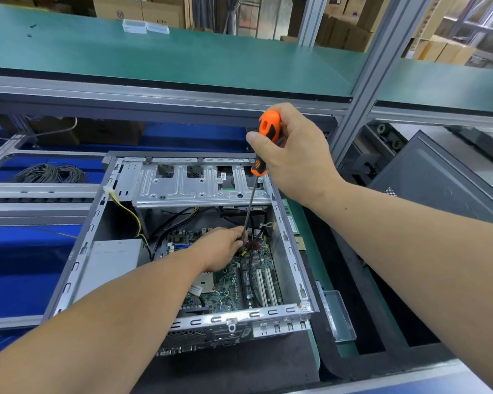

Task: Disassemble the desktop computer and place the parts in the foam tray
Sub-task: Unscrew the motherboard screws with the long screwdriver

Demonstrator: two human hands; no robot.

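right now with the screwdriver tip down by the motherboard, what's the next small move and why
Probably turn the orange-and-black screwdriver to loosen a screw: the right hand grips its handle upright, and the left hand steadies the shaft's tip against the green motherboard inside the open grey metal computer case. The screw itself is hidden.

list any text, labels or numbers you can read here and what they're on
No text reads clearly.
Cardboard box: a round printed logo, too blurred to read.
Motherboard: white printing and a white sticker, too small to read.
Drive cage: a small label behind one opening, illegible.
Screwdriver: dark marks on the orange collar, not readable as words.
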